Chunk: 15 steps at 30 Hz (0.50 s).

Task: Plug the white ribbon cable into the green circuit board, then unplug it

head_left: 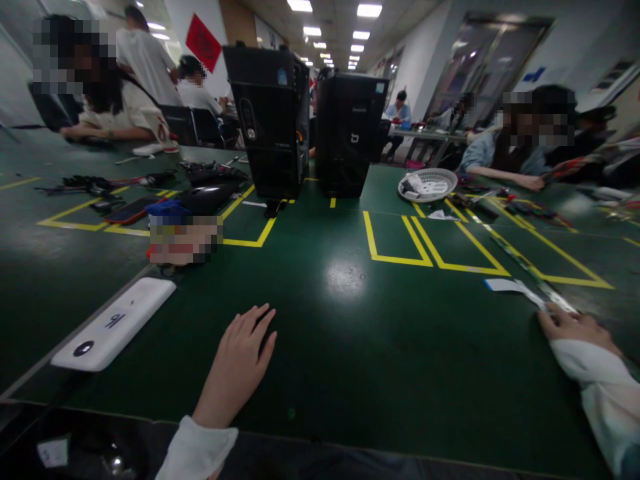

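Observation:
My left hand (237, 363) hovers over or rests on the green table (360, 373), its fingers stretched out and nothing in them. At the far right, my right hand (580, 328) has its fingers closed at the near end of a white ribbon cable (515, 287) with a blue tip. The cable's end is hidden under the fingers. A shiny narrow strip (557, 298) runs along the table and passes behind this hand. Left of my left hand lies a white oblong device (115, 325) with a handwritten mark and a dark round spot.
Two black computer towers (270, 127) (350, 133) stand at the back middle. A white basket (429, 185) holds small white parts. Cables (90, 185) and a blue item (167, 210) lie at left. Yellow tape (400, 260) marks rectangles. Other people sit across the table.

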Each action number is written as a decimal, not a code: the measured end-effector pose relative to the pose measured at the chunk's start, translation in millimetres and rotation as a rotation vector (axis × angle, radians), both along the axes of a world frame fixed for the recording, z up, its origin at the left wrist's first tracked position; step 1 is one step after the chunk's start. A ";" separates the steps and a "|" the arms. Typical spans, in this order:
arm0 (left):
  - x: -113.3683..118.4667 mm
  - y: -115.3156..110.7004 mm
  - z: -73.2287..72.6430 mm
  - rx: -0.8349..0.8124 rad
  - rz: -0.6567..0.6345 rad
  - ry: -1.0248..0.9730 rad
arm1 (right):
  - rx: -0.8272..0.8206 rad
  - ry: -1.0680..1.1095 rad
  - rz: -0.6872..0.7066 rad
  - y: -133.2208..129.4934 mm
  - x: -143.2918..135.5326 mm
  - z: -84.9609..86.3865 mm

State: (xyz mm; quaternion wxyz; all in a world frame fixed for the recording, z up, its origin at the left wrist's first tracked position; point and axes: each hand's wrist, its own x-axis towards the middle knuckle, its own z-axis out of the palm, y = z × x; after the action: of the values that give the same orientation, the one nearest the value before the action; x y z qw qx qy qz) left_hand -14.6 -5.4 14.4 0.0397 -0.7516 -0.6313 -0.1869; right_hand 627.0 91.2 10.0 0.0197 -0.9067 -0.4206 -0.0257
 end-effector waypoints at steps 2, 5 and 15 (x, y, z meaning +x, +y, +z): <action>0.2 0.0 0.1 -0.008 0.000 0.006 | -0.002 0.013 -0.008 2.7 1.5 1.2; -0.2 0.1 -0.1 -0.022 0.003 0.011 | -0.016 0.038 -0.004 11.0 16.2 -3.1; -0.4 -1.4 1.1 -0.025 0.007 0.009 | 0.154 -0.104 0.087 8.4 24.5 -16.0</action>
State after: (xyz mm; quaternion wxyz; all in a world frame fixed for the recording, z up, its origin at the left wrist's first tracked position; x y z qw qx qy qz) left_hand -15.0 -6.8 15.5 0.0340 -0.7507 -0.6361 -0.1753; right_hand 651.5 99.6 -5.9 0.0684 -0.8807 -0.4570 -0.1040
